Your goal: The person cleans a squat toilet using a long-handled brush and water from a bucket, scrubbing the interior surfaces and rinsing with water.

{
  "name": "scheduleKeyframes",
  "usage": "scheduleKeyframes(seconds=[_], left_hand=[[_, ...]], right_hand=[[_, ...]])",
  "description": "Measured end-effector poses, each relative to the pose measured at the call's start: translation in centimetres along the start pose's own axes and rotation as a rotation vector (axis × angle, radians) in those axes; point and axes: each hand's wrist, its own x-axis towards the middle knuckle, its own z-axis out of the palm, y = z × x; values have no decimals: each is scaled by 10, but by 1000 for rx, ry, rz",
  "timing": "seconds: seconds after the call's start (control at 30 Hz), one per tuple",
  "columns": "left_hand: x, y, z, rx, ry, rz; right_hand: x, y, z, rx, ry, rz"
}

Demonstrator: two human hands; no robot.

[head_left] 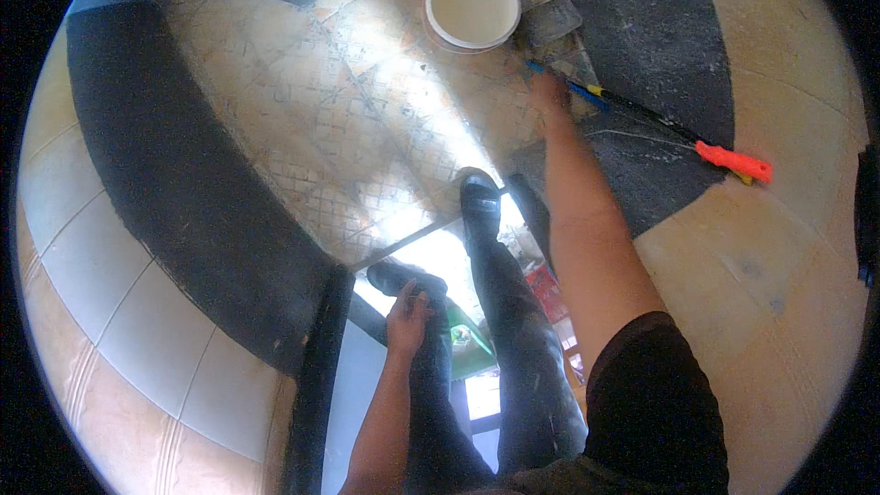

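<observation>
My right hand (551,93) is closed around a slim blue tool (588,97), whose ends show on either side of my fingers; its exact kind I cannot make out. Lying beside and beyond it is a long tool with a black shaft (646,113), a yellow band and an orange-red handle (733,162). Whether the two are joined I cannot tell. A white round bucket (472,7) stands just past my right hand, pale inside. My left hand (409,314) hangs with loosely bent fingers, apart and holding nothing, over my lower leg near my dark shoe (394,277).
The patterned tile floor (302,119) is stained, with bright light across it. Dark wall bands (202,211) run along both sides, with pale tiles (119,247) at left. A grey slab (552,18) lies by the bucket. Something green (472,348) lies behind my legs.
</observation>
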Motion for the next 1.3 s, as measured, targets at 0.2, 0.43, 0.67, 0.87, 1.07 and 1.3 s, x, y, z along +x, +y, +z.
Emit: scheduleKeyframes(seconds=[0.2,0.43,0.67,0.87,1.07,1.3], left_hand=[[23,-16,-8,-49,69,74],[23,-21,-1,-140,28,5],[14,-19,-26,-157,112,45],[13,-25,-14,-258,57,88],[-51,-25,1,-167,17,160],[-164,68,-32,-160,-167,323]], right_hand=[[5,11,-12,-260,-299,56],[-9,35,30,-281,-38,123],[16,10,26,-323,-68,44],[8,21,36,-628,-270,-86],[-38,-1,-65,-572,-284,-154],[-140,12,-255,-387,-441,125]])
